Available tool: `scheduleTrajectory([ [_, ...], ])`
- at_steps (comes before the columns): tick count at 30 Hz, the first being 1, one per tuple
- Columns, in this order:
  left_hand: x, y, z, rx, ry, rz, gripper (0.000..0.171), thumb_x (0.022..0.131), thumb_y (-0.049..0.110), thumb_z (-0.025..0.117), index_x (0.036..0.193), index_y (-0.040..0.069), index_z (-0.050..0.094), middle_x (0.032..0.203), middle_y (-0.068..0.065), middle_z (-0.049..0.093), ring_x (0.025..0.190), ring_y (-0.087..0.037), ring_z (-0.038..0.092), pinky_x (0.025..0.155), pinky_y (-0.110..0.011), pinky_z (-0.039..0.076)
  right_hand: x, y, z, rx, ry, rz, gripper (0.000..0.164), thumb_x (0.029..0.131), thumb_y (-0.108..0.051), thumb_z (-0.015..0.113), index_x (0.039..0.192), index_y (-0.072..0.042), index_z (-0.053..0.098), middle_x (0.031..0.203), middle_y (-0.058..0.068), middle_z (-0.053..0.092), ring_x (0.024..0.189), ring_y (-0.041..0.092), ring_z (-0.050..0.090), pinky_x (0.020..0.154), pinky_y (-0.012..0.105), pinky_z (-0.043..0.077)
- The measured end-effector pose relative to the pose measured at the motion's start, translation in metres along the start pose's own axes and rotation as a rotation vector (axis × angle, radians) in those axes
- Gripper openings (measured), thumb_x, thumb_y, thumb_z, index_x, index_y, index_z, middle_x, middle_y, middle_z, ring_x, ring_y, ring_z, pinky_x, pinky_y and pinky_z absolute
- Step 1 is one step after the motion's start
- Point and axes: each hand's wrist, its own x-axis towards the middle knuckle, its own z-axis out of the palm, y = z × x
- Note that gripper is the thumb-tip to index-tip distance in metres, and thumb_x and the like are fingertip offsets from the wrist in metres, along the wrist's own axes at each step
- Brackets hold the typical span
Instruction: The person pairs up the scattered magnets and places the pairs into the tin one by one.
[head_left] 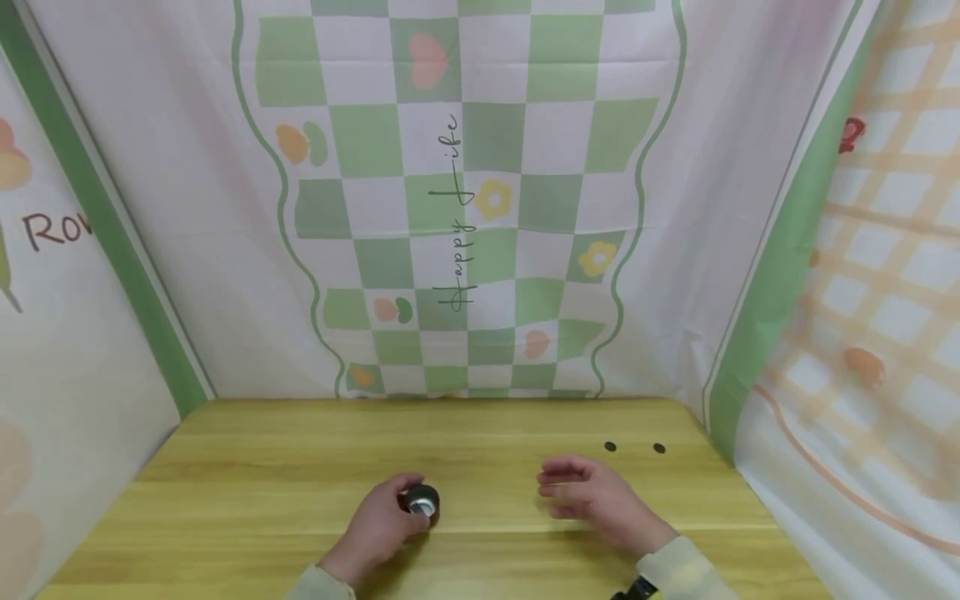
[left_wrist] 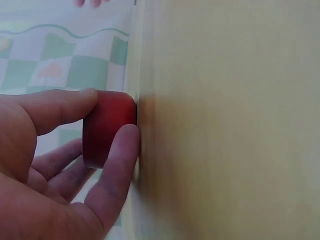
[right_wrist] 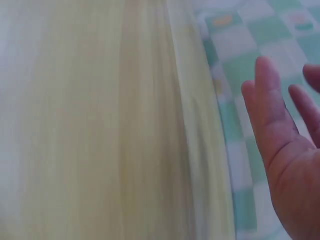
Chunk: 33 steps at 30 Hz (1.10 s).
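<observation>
In the head view my left hand point(head_left: 382, 521) pinches a small round thing point(head_left: 422, 500) whose top looks black and silvery. The left wrist view shows its smooth red side point(left_wrist: 106, 125); there the thumb and fingers of my left hand point(left_wrist: 60, 170) lie about it, and its base is at the table surface. I cannot tell exactly what kind of thing it is. My right hand point(head_left: 588, 497) hovers over the right part of the table with nothing in it. Its fingers look loosely extended in the right wrist view, where the hand point(right_wrist: 295, 165) is partly cut off.
Two small dark discs point(head_left: 611, 447) lie at the back right of the wooden table point(head_left: 480, 450). A green-and-white checked cloth point(head_left: 491, 142) hangs along the table's back edge. More printed cloth point(head_left: 885, 300) hangs at the right side.
</observation>
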Motion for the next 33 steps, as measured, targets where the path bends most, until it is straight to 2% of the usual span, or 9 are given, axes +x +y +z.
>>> scheduleTrajectory([
  [5,-0.001,0.025,-0.008,0.267,0.088,0.055,0.069,0.075,0.016,0.084,0.135,0.000,0.056,0.133,-0.023,0.055,0.117,-0.045,0.053,0.096,-0.059,0.045,-0.025,-0.004,-0.047,-0.005,-0.020,-0.043,0.047,0.098,-0.004,0.059,0.142,0.005,0.046,0.140,0.022,0.050,0.124,0.035,0.053,0.100,0.052,0.046],
  [8,0.000,0.049,-0.012,0.350,0.125,0.114,0.070,0.077,0.019,0.083,0.138,0.001,0.054,0.142,-0.021,0.048,0.124,-0.048,0.046,0.098,-0.059,0.044,-0.038,-0.007,-0.074,0.045,-0.046,-0.084,0.043,0.101,-0.002,0.054,0.143,-0.002,0.047,0.140,0.012,0.052,0.125,0.028,0.053,0.102,0.052,0.043],
  [11,0.002,0.071,-0.009,0.266,0.064,0.168,0.071,0.080,0.019,0.083,0.143,0.006,0.051,0.148,-0.017,0.043,0.130,-0.045,0.043,0.102,-0.058,0.042,-0.050,-0.011,-0.098,0.116,-0.070,-0.147,0.043,0.103,0.001,0.047,0.145,-0.007,0.047,0.138,0.002,0.054,0.125,0.023,0.054,0.102,0.054,0.041],
  [14,0.007,0.084,0.005,0.117,-0.075,0.225,0.075,0.081,0.018,0.083,0.146,0.011,0.047,0.153,-0.012,0.037,0.130,-0.040,0.044,0.100,-0.052,0.046,-0.060,-0.014,-0.117,0.165,-0.036,-0.196,0.043,0.104,0.002,0.044,0.145,-0.011,0.049,0.136,-0.003,0.056,0.123,0.020,0.056,0.100,0.052,0.044],
  [19,0.022,0.085,0.054,-0.080,-0.252,0.252,0.076,0.080,0.017,0.084,0.147,0.019,0.048,0.157,-0.001,0.032,0.134,-0.033,0.041,0.098,-0.046,0.049,-0.069,-0.014,-0.138,0.153,0.120,-0.191,0.041,0.102,0.002,0.050,0.138,-0.018,0.055,0.130,-0.009,0.056,0.114,0.016,0.060,0.095,0.046,0.050],
  [22,0.032,0.079,0.084,-0.121,-0.273,0.210,0.075,0.079,0.021,0.086,0.145,0.025,0.050,0.155,0.006,0.035,0.131,-0.028,0.045,0.100,-0.047,0.047,-0.068,-0.010,-0.145,0.093,0.224,-0.135,0.048,0.100,0.000,0.055,0.146,-0.006,0.044,0.129,-0.010,0.053,0.111,0.016,0.060,0.094,0.045,0.051],
  [26,0.045,0.076,0.117,-0.151,-0.269,0.121,0.075,0.076,0.024,0.087,0.142,0.028,0.053,0.151,0.009,0.040,0.128,-0.026,0.048,0.101,-0.048,0.045,-0.065,0.001,-0.156,0.025,0.341,-0.031,0.069,0.098,-0.001,0.059,0.152,0.008,0.017,0.146,0.011,0.034,0.109,0.012,0.058,0.095,0.048,0.050],
  [29,0.056,0.076,0.135,-0.179,-0.258,0.052,0.075,0.073,0.021,0.089,0.140,0.027,0.055,0.145,0.002,0.047,0.125,-0.028,0.049,0.099,-0.049,0.047,-0.062,0.008,-0.164,0.021,0.376,0.018,0.073,0.098,0.000,0.059,0.153,0.010,0.011,0.153,0.025,0.014,0.106,0.006,0.057,0.096,0.049,0.050],
  [33,0.071,0.078,0.148,-0.246,-0.257,-0.017,0.074,0.073,0.012,0.088,0.139,0.023,0.057,0.136,-0.011,0.052,0.111,-0.027,0.057,0.087,-0.044,0.054,-0.053,0.014,-0.173,0.023,0.344,0.034,0.076,0.097,0.002,0.058,0.153,0.011,0.007,0.154,0.031,0.006,0.103,0.001,0.054,0.097,0.048,0.049],
])
